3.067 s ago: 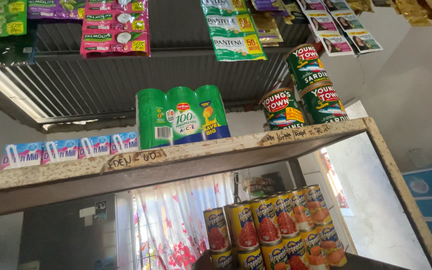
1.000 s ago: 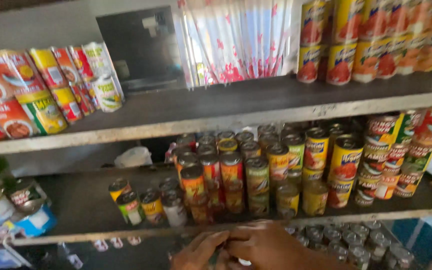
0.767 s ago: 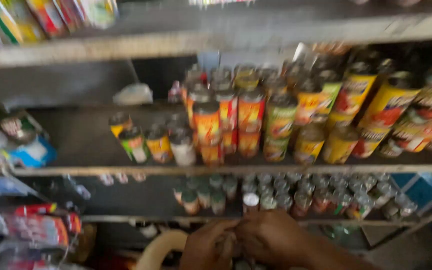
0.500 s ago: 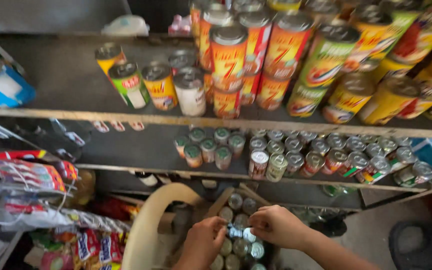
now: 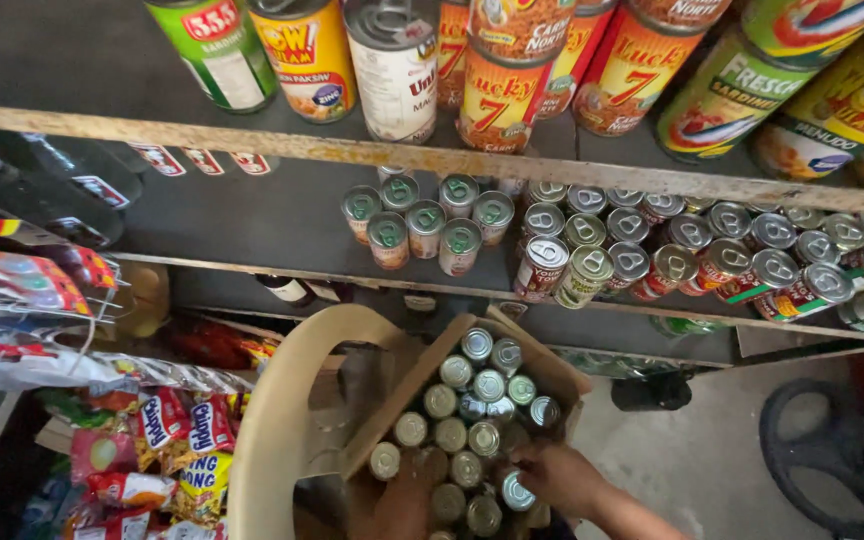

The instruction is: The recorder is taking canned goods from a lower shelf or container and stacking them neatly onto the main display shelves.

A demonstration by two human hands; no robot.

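An open cardboard box (image 5: 407, 395) holds several small silver-topped tins (image 5: 474, 404) standing upright. The box rests on a beige plastic chair (image 5: 274, 420). My right hand (image 5: 555, 474) reaches in from the lower right, its fingers closed around a tin (image 5: 517, 491) at the box's near right side. My left hand (image 5: 404, 503) lies low in the near left part of the box, dim and partly cut off by the frame edge. Whether it holds anything does not show.
Above the box, a dark shelf (image 5: 252, 215) carries several small tins (image 5: 592, 250). A higher shelf (image 5: 252, 140) has larger tins (image 5: 497, 85). Snack packets (image 5: 167, 440) hang at the left. A black wheel-like object (image 5: 837, 455) lies on the concrete floor at the right.
The view has tilted down from the upper shelves to the box on the chair. Both hands have sunk deeper into the box, and the right hand now closes on a tin.
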